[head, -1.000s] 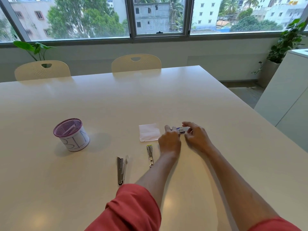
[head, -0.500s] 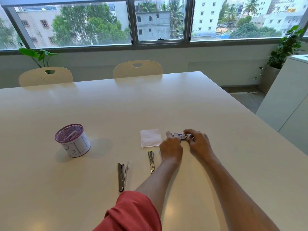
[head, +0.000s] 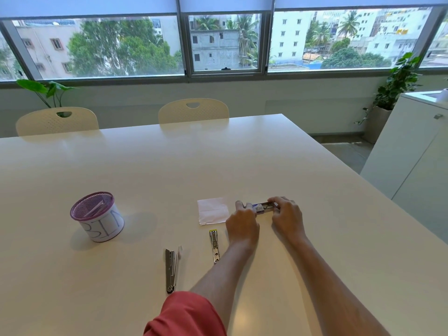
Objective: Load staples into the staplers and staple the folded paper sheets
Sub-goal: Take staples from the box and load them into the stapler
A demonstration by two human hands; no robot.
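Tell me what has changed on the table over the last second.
Little has changed. Both hands stay on the small stapler: the left hand holds its near end, and the right hand has shifted its fingertips slightly along the far end. The folded paper, the two metal staplers and the mesh bin have not moved; only the camera tilted up.

Over the last second the camera tipped upward, so the roller blinds (head: 97, 6) came into view at 12 o'clock. The right hand (head: 287, 218) shifted its fingertips along the small stapler (head: 263, 207), toward 3 o'clock.
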